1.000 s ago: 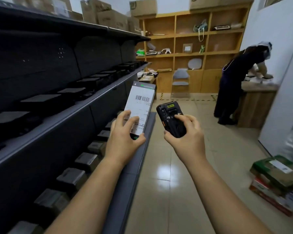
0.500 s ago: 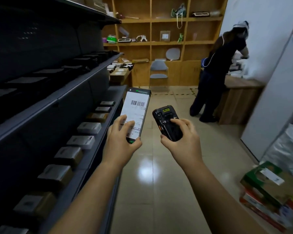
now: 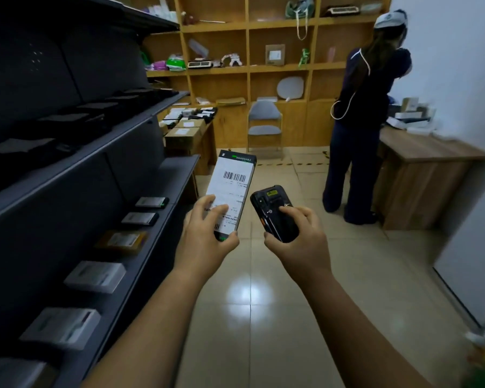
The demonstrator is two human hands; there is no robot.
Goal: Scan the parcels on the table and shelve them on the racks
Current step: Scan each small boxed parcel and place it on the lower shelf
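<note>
Above the tiled floor, between the dark rack and a wooden desk, a flat parcel is held on end in the left hand, tilted a little to the right. Its lower end is clamped between the thumb and the curled fingers, and its white label with a barcode is turned toward the camera. Just beside it, to its right and not touching it, a black handheld scanner is gripped by the right hand, fingers wrapped round its lower body and one fingertip laid on its upper side. Along the front edge of the rack's lower shelf a row of small boxed parcels is laid flat, one behind the other, reaching toward the shelf's far end. Darker flat items are ranged along the shelf above, too dim to be told apart. Past the rack's far end a low table is loaded with cartons. Against the back wall wooden shelving is seen, with a grey chair set before it. At the desk's left edge another person in dark clothes is seen standing, back turned.
</note>
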